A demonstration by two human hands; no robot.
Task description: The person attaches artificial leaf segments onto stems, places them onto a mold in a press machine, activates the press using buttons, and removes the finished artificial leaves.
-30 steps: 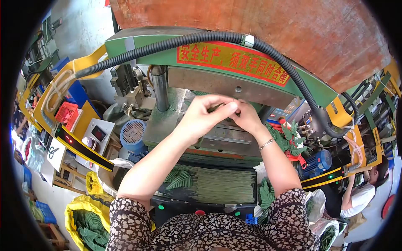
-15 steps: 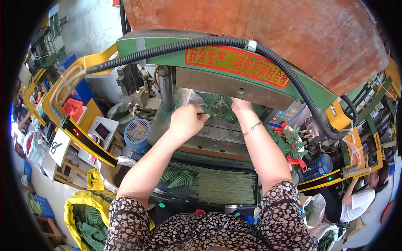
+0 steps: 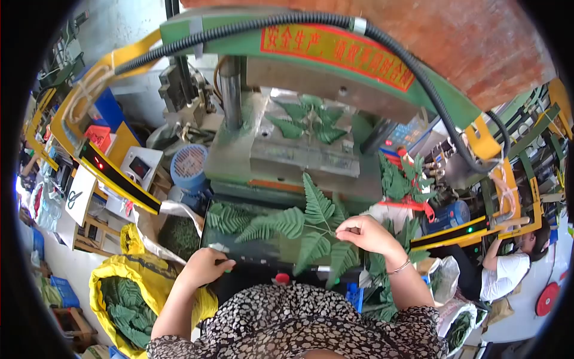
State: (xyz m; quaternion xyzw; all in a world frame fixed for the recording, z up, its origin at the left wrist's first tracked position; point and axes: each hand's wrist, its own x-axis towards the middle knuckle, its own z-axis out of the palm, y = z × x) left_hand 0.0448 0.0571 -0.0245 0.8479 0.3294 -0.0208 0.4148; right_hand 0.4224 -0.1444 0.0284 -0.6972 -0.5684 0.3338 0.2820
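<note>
My right hand (image 3: 369,234) pinches the stem of a green artificial fern spray (image 3: 320,206), whose several fronds spread out above the machine's front ledge. My left hand (image 3: 204,267) is curled at the left end of the black front edge, its thumb beside a green button; nothing shows in its fingers. Beyond my hands, another fern spray (image 3: 311,118) lies on the metal die block (image 3: 305,157) under the raised press head (image 3: 311,84). Loose fern leaves (image 3: 228,218) lie on the ledge to the left, and a red button (image 3: 282,279) sits at the front.
A yellow sack (image 3: 128,299) of leaves stands at left, and more fern pieces (image 3: 400,179) are at right near a red holder. Yellow arms with black light bars (image 3: 116,179) flank the press. A person in a white top (image 3: 508,278) sits at far right.
Both hands have come back from under the press head. My left hand is now at the front edge, and my right hand holds a fern spray over the ledge. The view has shifted.
</note>
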